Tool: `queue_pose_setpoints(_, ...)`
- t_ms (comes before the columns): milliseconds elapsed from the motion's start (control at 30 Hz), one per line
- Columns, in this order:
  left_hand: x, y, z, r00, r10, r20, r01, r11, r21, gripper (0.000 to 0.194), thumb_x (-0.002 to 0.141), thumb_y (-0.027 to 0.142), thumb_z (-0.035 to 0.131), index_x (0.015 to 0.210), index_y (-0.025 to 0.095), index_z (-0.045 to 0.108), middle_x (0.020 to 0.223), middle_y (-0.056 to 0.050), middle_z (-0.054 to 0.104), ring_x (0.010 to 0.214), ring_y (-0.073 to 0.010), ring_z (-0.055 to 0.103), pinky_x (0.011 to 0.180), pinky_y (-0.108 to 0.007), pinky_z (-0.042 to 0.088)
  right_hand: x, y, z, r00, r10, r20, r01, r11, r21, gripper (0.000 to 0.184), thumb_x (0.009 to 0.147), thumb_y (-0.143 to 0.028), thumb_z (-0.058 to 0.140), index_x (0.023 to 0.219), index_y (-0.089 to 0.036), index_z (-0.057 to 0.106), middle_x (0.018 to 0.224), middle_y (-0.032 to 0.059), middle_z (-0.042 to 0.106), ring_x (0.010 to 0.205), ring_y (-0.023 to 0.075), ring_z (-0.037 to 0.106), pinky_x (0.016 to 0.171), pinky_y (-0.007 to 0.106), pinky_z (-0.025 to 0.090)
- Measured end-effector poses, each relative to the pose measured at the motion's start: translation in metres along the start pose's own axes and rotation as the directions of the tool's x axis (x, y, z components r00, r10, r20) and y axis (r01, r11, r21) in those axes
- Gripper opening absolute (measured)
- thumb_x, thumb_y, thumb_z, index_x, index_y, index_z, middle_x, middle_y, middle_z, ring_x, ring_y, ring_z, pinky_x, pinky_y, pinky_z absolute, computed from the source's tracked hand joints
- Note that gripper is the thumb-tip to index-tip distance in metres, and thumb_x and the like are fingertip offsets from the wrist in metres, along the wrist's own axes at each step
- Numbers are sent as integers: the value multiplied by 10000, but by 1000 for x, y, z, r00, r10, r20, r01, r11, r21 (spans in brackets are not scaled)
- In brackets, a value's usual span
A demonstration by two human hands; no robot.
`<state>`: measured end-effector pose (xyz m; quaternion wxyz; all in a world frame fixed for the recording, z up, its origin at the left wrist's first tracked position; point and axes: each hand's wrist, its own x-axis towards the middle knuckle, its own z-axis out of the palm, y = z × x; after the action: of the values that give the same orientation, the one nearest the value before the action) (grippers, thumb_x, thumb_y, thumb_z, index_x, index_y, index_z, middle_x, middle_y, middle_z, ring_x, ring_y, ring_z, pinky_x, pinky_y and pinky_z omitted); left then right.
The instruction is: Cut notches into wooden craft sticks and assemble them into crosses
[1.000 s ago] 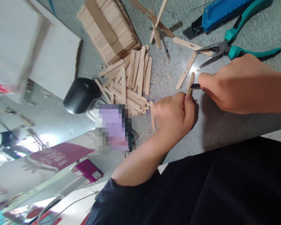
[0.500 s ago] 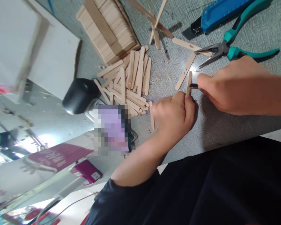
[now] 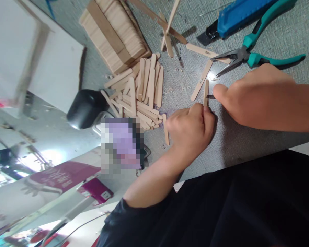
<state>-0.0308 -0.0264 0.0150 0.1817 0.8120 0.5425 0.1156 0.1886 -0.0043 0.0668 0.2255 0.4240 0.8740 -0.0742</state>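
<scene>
My left hand [image 3: 192,127] is closed on a wooden craft stick [image 3: 206,90] and presses it down on the table, its upper end sticking out past the fingers. My right hand [image 3: 252,99] grips a thin dark blade [image 3: 210,97], with the tip against the edge of that stick; any handle is hidden in the fist. Just above the held stick lies another craft stick with small slots [image 3: 201,80]. Needle-nose pliers [image 3: 242,54] with teal handles lie open beyond my right hand, their jaws over a further marked stick [image 3: 199,50].
A heap of loose craft sticks [image 3: 144,85] lies left of my hands, below a banded bundle of sticks [image 3: 110,32]. Crossed sticks [image 3: 167,32] stand at the top. A blue utility knife [image 3: 237,17] is at upper right, a black rounded object [image 3: 83,109] at left.
The blade stays at the held stick's edge, with my right hand a little further left and lower. The whole view has shifted slightly; my left hand keeps its grip.
</scene>
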Motion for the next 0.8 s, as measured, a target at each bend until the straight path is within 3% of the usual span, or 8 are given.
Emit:
queue_pose_setpoints(133, -1, -2, 2, 1000, 5, -1, -5, 1000, -19, 381, 1061, 289, 661, 749, 276, 442, 619, 30, 395, 583, -173, 357, 690, -403, 174, -1, -2, 2, 1000, -9, -22, 8, 999, -31, 416, 998, 0, 311, 1053, -221, 658, 573, 31, 500, 542, 312, 626, 536, 367, 245)
queue_pose_setpoints(300, -1, -5, 3, 998, 43, -42, -46, 997, -64, 386, 1064, 297, 637, 741, 276, 427, 619, 36, 351, 595, -170, 276, 696, -406, 141, -1, -2, -1, 1000, -6, -24, 7, 1000, 13, 407, 980, 24, 339, 1063, -209, 662, 576, 21, 507, 561, 299, 625, 562, 368, 270)
queue_pose_setpoints(433, 0, -6, 1, 999, -34, -36, 29, 991, -130, 443, 1102, 336, 618, 722, 272, 401, 603, 49, 333, 571, -149, 280, 675, -391, 149, -1, 0, -7, 998, -32, 50, 30, 999, 43, 344, 1032, -21, 371, 1061, -201, 662, 575, 32, 523, 543, 287, 602, 560, 364, 243)
queue_pose_setpoints(533, 0, -7, -1, 998, -51, -40, 43, 983, -177, 481, 1134, 362, 595, 712, 272, 384, 585, 63, 301, 546, -136, 288, 662, -385, 159, -1, 4, -7, 999, -41, 29, 39, 996, 86, 354, 1021, -17, 372, 1101, -193, 668, 595, 46, 545, 589, 307, 646, 568, 366, 255)
queue_pose_setpoints(667, 0, -9, -1, 999, -26, -42, 16, 974, -225, 484, 1128, 337, 601, 712, 272, 361, 573, 66, 301, 528, -129, 324, 638, -379, 172, 0, 14, -4, 1000, -29, 5, 27, 979, 201, 302, 1053, -115, 444, 1185, -208, 700, 622, 44, 563, 704, 364, 741, 586, 375, 287)
queue_pose_setpoints(800, -1, -11, 0, 997, -33, -64, 13, 957, -291, 503, 1167, 365, 574, 710, 271, 385, 569, 52, 377, 527, -128, 363, 611, -366, 202, 1, 21, -4, 999, -3, 34, -6, 968, 250, 278, 1116, -238, 460, 1167, -214, 733, 648, 57, 602, 675, 338, 701, 622, 374, 278)
